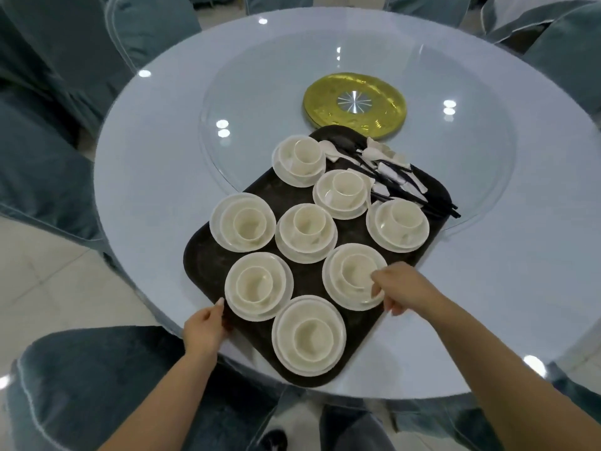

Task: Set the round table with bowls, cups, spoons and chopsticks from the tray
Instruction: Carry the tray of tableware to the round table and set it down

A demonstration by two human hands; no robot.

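Tray (pixel 208 255) sits on the near part of the round table (pixel 146 157), loaded with eight cream sets, each a cup nested in a bowl on a saucer, with the spoons (pixel 377 154) and black chopsticks (pixel 419 193) heaped at its far right corner. From where I'm watching, nothing looks placed out on the table yet, so I'd call this the very start. My worry is the near set on the right (pixel 353 276): those three pieces are only stacked, not joined, so if it gets lifted by the rim at a tilt the cup could slide or tip out (and glazed china is slippery). The tray's near corner also seems to hang past the table edge, so a hard tug there could shift the whole load. Right hand (pixel 403 286) has its fingers curled over the near right rim of that set, thumb (pixel 395 307) down by the saucer edge, so it's gripping the set rather than just hovering. Left hand (pixel 205 325) is wrapped on the tray's near left edge, fingertips just beside the next set over (pixel 257 286) without touching it, as far as I can tell.
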